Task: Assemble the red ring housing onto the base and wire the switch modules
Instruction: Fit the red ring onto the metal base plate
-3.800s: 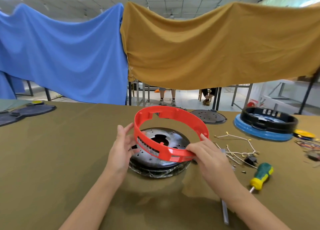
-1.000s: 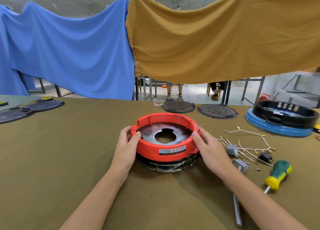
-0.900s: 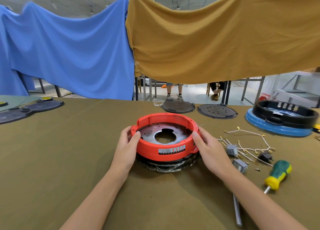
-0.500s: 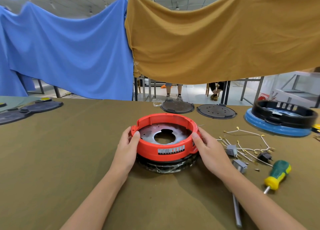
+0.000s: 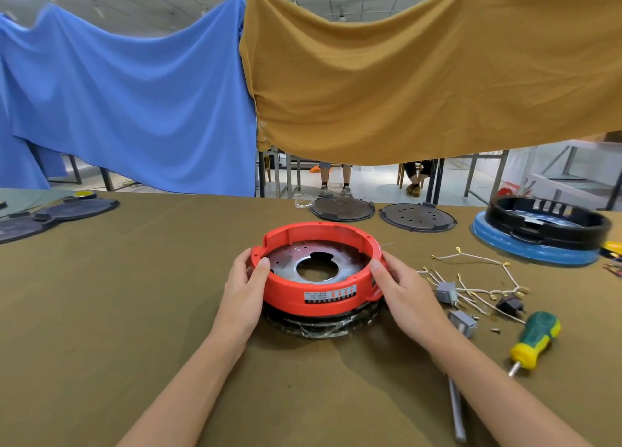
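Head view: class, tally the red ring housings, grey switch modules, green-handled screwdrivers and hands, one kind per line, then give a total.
red ring housing: 1
grey switch modules: 2
green-handled screwdriver: 1
hands, left hand and right hand: 2
Total: 6

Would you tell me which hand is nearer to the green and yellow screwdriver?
Right. The right hand grips the red ring housing on the side toward the screwdriver; the left hand holds the far side.

The scene is being viewed by one head-worn wide-angle camera, facing forward and down, close over the table (image 5: 101, 312); no second view is being given.
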`<action>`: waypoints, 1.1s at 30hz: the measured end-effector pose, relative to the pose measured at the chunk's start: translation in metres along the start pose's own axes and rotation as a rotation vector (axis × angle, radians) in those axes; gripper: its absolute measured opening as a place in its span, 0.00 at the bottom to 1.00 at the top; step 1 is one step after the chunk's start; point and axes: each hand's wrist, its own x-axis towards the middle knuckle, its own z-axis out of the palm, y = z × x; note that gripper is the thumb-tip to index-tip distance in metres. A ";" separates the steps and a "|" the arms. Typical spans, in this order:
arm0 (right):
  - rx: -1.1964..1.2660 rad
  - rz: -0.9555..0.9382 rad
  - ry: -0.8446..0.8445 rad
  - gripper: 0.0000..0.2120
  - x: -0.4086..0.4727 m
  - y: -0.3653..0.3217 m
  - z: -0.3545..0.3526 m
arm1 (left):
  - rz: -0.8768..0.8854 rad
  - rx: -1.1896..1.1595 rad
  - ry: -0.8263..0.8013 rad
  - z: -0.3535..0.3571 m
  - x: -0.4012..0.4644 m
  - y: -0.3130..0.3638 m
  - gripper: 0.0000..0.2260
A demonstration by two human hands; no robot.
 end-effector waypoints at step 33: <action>0.501 -0.088 0.022 0.20 0.011 0.006 -0.013 | -0.067 -0.545 -0.270 -0.016 0.002 0.023 0.31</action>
